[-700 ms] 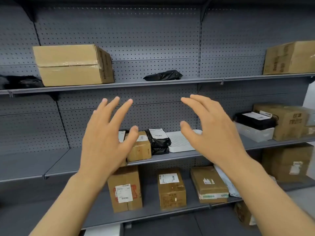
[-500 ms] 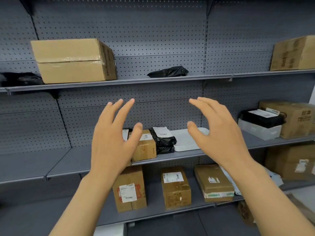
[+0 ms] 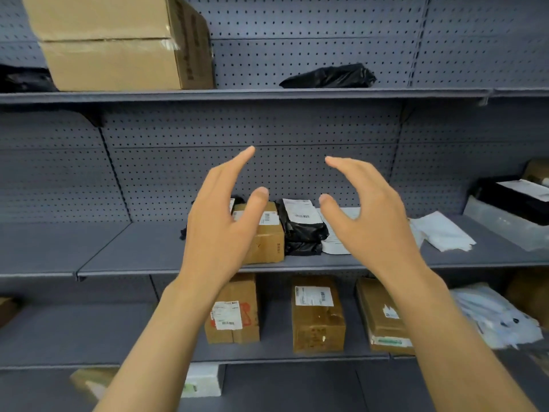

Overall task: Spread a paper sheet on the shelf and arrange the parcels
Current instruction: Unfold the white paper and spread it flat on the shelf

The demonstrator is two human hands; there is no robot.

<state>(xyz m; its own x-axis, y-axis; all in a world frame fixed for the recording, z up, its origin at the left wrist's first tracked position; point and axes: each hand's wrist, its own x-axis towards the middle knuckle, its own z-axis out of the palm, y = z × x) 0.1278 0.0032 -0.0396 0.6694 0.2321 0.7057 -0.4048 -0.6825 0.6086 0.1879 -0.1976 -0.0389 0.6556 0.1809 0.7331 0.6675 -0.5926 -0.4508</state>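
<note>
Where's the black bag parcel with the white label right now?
In the head view, the black bag parcel sits on the middle shelf, centre frame, between a small cardboard box on its left and a flat white parcel on its right.

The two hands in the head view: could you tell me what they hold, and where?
Nothing: the left hand and right hand are open and empty.

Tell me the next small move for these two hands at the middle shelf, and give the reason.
Probably reach both hands forward and close on the small cardboard box and black bagged parcel. The left hand and right hand hover open and empty in front of them, and no sheet lies under those parcels on the middle shelf, so they likely need lifting clear first.
</note>
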